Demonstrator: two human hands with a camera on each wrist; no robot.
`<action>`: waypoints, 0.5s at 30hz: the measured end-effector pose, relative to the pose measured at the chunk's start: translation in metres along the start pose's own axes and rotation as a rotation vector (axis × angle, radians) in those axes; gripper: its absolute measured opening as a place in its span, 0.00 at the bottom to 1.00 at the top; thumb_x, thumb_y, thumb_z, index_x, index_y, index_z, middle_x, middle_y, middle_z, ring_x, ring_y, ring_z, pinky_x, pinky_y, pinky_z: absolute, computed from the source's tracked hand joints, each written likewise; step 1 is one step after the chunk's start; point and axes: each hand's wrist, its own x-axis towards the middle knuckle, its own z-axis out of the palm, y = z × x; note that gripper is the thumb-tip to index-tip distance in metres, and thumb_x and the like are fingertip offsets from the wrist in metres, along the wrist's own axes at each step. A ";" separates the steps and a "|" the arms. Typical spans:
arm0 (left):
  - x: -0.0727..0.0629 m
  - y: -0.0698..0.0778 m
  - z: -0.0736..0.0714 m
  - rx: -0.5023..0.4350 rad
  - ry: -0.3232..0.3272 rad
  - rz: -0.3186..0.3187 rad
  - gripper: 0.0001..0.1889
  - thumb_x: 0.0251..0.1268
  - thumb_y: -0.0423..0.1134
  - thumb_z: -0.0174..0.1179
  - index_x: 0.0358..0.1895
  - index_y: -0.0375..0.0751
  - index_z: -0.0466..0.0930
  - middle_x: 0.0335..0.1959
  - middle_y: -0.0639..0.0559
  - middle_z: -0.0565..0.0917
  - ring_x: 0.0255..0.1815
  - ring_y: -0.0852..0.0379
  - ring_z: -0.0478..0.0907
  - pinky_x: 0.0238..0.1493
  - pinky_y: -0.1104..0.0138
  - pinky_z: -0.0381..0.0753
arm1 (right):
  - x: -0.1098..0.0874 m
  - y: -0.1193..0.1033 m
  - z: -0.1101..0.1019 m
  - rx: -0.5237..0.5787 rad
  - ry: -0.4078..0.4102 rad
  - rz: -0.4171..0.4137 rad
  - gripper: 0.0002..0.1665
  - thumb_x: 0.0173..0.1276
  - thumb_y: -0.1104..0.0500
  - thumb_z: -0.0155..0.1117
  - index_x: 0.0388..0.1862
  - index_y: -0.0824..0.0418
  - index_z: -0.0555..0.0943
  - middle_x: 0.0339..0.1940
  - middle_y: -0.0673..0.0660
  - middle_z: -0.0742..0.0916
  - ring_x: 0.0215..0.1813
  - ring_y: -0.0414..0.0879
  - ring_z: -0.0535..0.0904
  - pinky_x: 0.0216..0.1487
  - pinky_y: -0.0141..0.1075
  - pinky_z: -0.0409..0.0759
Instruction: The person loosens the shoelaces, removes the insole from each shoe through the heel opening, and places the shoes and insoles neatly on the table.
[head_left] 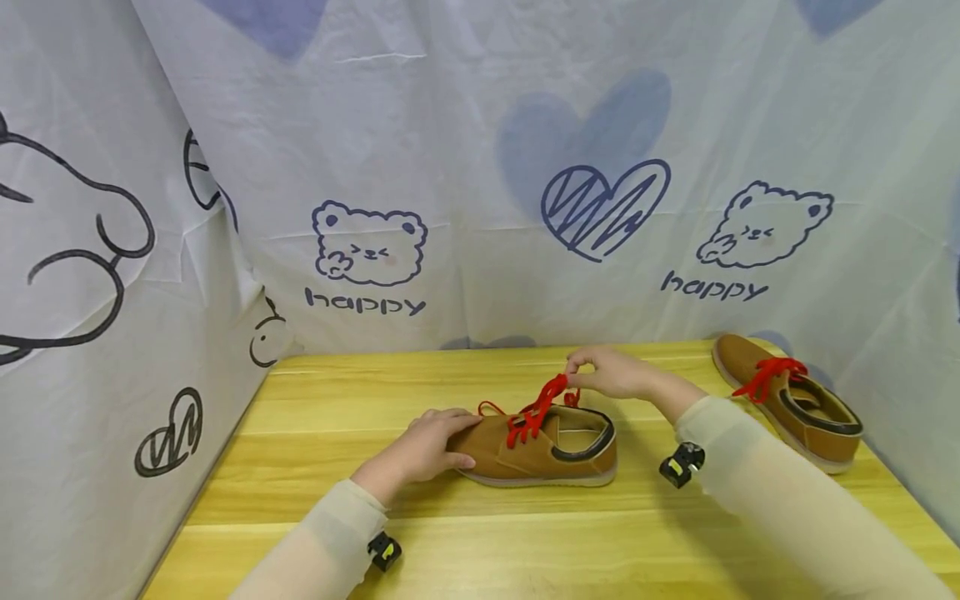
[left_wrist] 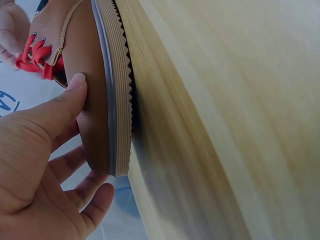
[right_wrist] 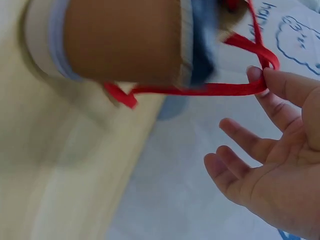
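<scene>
A brown shoe [head_left: 495, 454] with red laces lies on its sole on the wooden table, toe to the left. My left hand [head_left: 427, 446] holds its toe, the thumb on the near side and the fingers over the far side. In the left wrist view, the thumb [left_wrist: 75, 90] presses the brown upper. Above the shoe's opening, my right hand [head_left: 611, 375] pinches a red shoelace [head_left: 553, 387] and lifts it off the shoe. Seen from the right wrist, the shoelace [right_wrist: 210, 90] is stretched between thumb and forefinger, the other fingers apart from it.
A second brown shoe [head_left: 813, 417] with red laces rests at the table's right, beyond my right forearm. Behind the wooden table [head_left: 525, 542] hangs a white curtain [head_left: 465, 167] printed with bears and hearts, which also runs along both sides.
</scene>
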 end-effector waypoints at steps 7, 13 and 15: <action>0.002 -0.002 0.001 -0.001 -0.006 -0.003 0.34 0.64 0.48 0.69 0.72 0.43 0.71 0.70 0.42 0.72 0.68 0.36 0.67 0.66 0.41 0.64 | -0.002 -0.014 -0.045 0.084 0.073 0.030 0.10 0.75 0.59 0.57 0.33 0.61 0.78 0.71 0.75 0.70 0.74 0.74 0.59 0.72 0.65 0.56; 0.002 -0.003 0.002 -0.005 -0.006 -0.007 0.34 0.63 0.48 0.69 0.72 0.43 0.71 0.71 0.42 0.72 0.68 0.36 0.67 0.66 0.41 0.65 | 0.005 -0.027 -0.077 0.130 0.196 0.074 0.12 0.77 0.58 0.55 0.34 0.62 0.78 0.73 0.72 0.69 0.76 0.70 0.56 0.73 0.65 0.53; 0.002 -0.003 0.002 -0.007 -0.008 -0.009 0.34 0.64 0.48 0.69 0.72 0.43 0.71 0.71 0.41 0.71 0.68 0.36 0.67 0.67 0.41 0.64 | 0.009 -0.029 -0.082 0.103 0.226 0.087 0.12 0.78 0.56 0.55 0.36 0.62 0.78 0.73 0.71 0.70 0.77 0.69 0.56 0.73 0.65 0.54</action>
